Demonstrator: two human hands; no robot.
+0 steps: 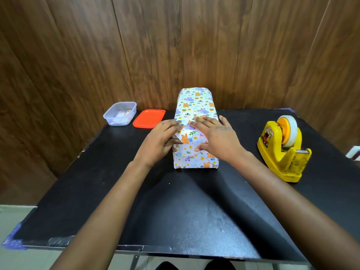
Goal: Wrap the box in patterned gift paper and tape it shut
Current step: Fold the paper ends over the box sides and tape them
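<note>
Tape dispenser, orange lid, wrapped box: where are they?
tape dispenser [277,155]: head view, yellow body.
orange lid [149,118]: head view, lid's middle.
wrapped box [196,104]: head view, top face.

Even, fairly bright indoor light from overhead. The black table shows a dull grey sheen toward its near edge, w/ a soft dark shadow beside the right forearm across its middle. Wide-angle bend: wall panels behind the table bow, and the table's edges splay. Mostly sharp.

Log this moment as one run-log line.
wrapped box: on table | left hand: rests on its near-left corner | right hand: flat on top | tape dispenser: apart, on the right
</note>
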